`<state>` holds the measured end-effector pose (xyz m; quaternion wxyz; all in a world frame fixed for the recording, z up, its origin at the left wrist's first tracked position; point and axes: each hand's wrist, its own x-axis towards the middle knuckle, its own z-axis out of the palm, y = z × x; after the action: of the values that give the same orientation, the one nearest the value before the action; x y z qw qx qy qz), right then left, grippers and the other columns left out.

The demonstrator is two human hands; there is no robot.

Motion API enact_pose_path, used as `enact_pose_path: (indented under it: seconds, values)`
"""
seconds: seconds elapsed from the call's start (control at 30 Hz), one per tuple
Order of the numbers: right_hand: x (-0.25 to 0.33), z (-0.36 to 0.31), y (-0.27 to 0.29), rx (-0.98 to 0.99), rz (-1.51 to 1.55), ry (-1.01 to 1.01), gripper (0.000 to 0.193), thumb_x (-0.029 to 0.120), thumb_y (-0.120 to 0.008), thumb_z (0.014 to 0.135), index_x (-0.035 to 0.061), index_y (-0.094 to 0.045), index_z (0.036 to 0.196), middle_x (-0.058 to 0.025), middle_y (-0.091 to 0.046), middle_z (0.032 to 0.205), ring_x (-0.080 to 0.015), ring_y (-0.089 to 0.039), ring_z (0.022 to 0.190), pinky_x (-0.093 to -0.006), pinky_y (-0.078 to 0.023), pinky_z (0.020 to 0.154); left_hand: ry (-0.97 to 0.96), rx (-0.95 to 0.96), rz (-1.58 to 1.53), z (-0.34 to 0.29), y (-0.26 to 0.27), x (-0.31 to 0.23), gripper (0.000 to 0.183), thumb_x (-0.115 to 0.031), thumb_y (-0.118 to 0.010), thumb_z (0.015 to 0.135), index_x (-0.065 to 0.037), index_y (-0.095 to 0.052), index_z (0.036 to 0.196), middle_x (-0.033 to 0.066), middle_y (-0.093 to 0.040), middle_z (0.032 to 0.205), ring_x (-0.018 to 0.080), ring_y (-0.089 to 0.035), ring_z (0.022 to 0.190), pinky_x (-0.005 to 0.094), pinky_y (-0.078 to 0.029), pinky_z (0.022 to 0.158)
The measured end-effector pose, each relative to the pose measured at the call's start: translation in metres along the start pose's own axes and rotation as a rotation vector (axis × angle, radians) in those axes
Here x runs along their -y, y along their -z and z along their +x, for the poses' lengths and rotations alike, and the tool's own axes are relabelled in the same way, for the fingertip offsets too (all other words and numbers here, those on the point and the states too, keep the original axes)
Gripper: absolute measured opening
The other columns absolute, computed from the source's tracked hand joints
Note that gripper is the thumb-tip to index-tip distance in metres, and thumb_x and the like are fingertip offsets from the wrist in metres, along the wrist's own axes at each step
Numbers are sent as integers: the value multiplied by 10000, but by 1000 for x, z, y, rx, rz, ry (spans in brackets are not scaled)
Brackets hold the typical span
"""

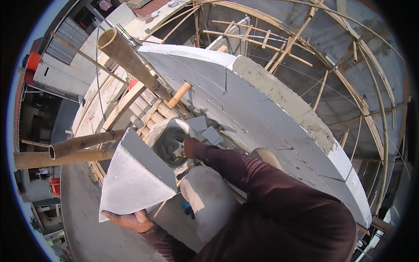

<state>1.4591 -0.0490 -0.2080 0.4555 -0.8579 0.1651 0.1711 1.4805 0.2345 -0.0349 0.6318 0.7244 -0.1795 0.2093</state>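
The left hand (135, 221), lower left of the frame, holds a pale grey, wedge-looking lightweight block (137, 179) by its lower edge, fingers curled beneath it. Near the centre, the right hand (189, 147) reaches over the whitish round bucket (150, 135) of wet grey mortar (163, 146); its fingers look bunched, but I cannot tell whether they grip a tool, as the hand is small and shaded. To work the mortar well, keep the block's weight back in the left palm and its corner clear of the bucket, and lift modest, even loads. The curved grey block wall (257, 115) leaves little elbow room at right.
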Motion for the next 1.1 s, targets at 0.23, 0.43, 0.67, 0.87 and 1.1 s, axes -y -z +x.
enact_pose_path:
  seconds: [0.23, 0.43, 0.67, 0.87, 1.1]
  values:
    - [26, -178, 94, -227, 1165, 366, 1022, 483, -747, 858, -84, -213, 1520, -218, -553, 1333, -275, -553, 1221, -382, -455, 1016, 404, 22, -625, -4, -63, -16, 657, -533, -529, 992, -99, -403, 1470, 116, -421, 1523, 274, -435, 1359, 487, -320, 1168]
    - [42, -325, 127, -700, 434, 293, 1170, 451, -894, 694, -62, -223, 1503, -215, -512, 1382, -282, -532, 1237, -374, -428, 1056, 856, 205, -1228, -35, -178, -90, 732, -646, -448, 984, -130, -374, 1499, 85, -445, 1498, 274, -425, 1356, 453, -323, 1155]
    - [-40, -449, 123, -1176, 13, 57, 683, 364, -896, 737, -28, -598, 1209, -159, -641, 1149, -275, -625, 1070, -389, -485, 952, 1045, 967, -1222, -86, -276, -136, 758, -610, -477, 990, -88, -315, 1515, 129, -452, 1464, 301, -425, 1361, 504, -337, 1131]
    - [-87, -482, 136, -1340, 112, -46, 799, 289, -907, 726, -23, -468, 1316, -149, -592, 1212, -261, -597, 1089, -381, -490, 946, 1042, 1232, -1012, -109, -328, -151, 1012, -597, -645, 909, 62, -178, 1518, 304, -296, 1487, 397, -350, 1390, 496, -317, 1141]
    - [-99, -452, 161, -1359, 387, 172, 750, 158, -908, 698, -31, -489, 1291, -125, -606, 1200, -231, -594, 1099, -359, -467, 983, 1078, 1214, -761, -107, -363, -120, 1132, -603, -737, 834, 128, -178, 1494, 282, -347, 1397, 392, -416, 1309, 460, -350, 1128]
